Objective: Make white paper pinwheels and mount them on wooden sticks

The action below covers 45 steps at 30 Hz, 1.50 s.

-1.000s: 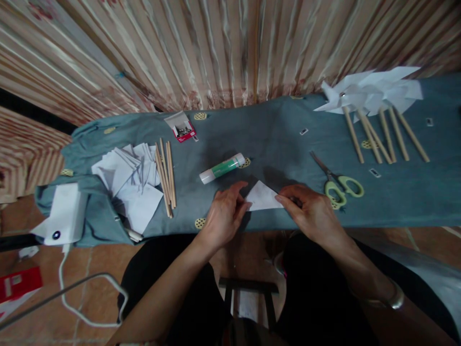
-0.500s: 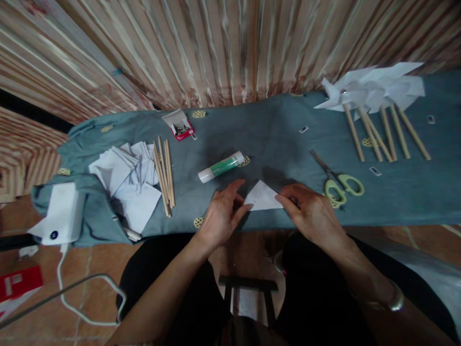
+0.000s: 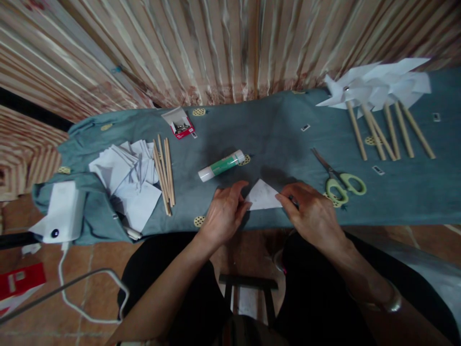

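We pinch the paper triangle (image 3: 263, 196) at opposite corners with left hand (image 3: 225, 211) and right hand (image 3: 312, 210), probably to steady it; the glue stick (image 3: 221, 166) lies handily near.

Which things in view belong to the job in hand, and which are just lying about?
Likely part of the job:
triangular white paper between the left hand and right hand
paper pile
glue stick
scissors
loose wooden sticks
open box of small metal pieces
paper pinwheels

Apparently just lying about:
white device with cable
red package
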Each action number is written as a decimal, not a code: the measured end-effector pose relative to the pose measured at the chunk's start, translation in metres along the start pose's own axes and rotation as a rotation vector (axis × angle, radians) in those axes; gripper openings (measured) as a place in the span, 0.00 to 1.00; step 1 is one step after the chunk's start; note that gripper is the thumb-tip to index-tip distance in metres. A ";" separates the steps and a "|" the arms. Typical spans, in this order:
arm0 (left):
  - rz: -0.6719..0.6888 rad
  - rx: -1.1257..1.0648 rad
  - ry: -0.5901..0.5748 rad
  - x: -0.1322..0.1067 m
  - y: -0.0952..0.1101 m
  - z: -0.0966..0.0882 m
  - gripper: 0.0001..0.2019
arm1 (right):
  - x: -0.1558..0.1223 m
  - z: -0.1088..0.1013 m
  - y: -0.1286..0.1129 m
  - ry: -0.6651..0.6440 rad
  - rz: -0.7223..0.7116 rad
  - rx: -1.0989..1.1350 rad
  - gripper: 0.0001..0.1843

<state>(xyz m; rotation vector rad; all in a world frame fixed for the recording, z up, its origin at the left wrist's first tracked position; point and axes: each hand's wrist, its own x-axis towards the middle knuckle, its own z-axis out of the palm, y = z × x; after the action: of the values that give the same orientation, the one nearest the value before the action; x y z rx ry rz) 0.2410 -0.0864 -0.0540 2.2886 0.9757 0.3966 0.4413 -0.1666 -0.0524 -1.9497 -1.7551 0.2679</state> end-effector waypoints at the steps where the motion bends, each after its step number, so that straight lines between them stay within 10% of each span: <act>1: 0.002 0.007 0.001 0.000 0.000 0.000 0.20 | 0.000 0.000 0.000 0.001 0.000 -0.002 0.15; 25: 0.102 0.285 -0.038 0.003 0.003 -0.005 0.12 | -0.002 0.003 0.002 0.085 -0.108 -0.177 0.14; 33: 0.159 0.316 0.038 0.001 0.003 0.000 0.11 | -0.010 0.023 -0.013 0.113 -0.079 -0.088 0.31; 45: 0.129 0.257 0.073 -0.017 -0.019 -0.006 0.13 | -0.029 0.005 0.024 0.137 0.063 -0.011 0.25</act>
<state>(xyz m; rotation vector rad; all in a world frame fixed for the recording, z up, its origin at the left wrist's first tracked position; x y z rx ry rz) 0.2159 -0.0864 -0.0621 2.5948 0.9649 0.4323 0.4558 -0.1953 -0.0734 -1.9843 -1.6132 0.1426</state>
